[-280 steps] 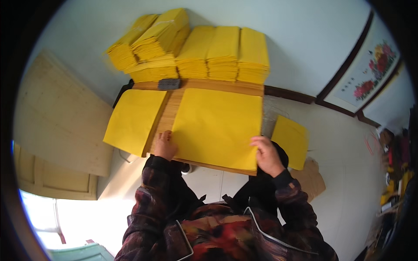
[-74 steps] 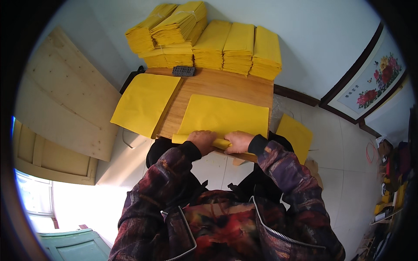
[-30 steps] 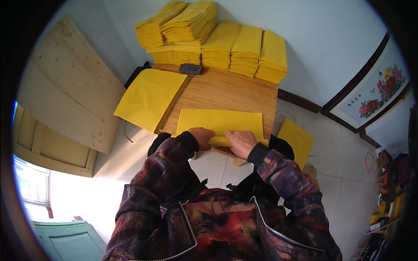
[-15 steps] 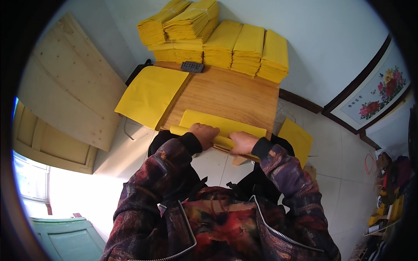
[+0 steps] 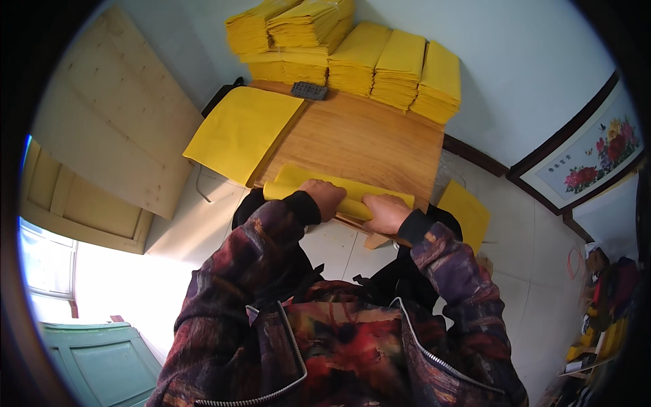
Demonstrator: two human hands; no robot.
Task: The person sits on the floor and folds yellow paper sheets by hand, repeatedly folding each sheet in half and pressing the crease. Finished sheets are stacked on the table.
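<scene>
At the near edge of the wooden table [image 5: 366, 142], a yellow sheet [image 5: 363, 189] lies bent over into a rounded fold. My left hand [image 5: 325, 198] is closed on its near part, left of the middle. A short way to the right, my right hand [image 5: 386, 213] also grips the sheet, thumb on top. Some fingers of both hands are hidden under the material. To the left on the table is a pile of flat yellow sheets [image 5: 244, 129], its corner past the table's side.
Folded yellow bundles [image 5: 352, 57] are stacked along the table's back, against the wall. A dark grey block [image 5: 309, 90] sits before them. More yellow sheets [image 5: 466, 210] hang or lean at the right. A wooden board [image 5: 115, 115] leans at the left, a framed flower picture [image 5: 586, 156] at the right.
The view has shifted slightly. The yellow sheet's far part has risen and curls toward me, so it looks narrower. Both hands still hold it.
</scene>
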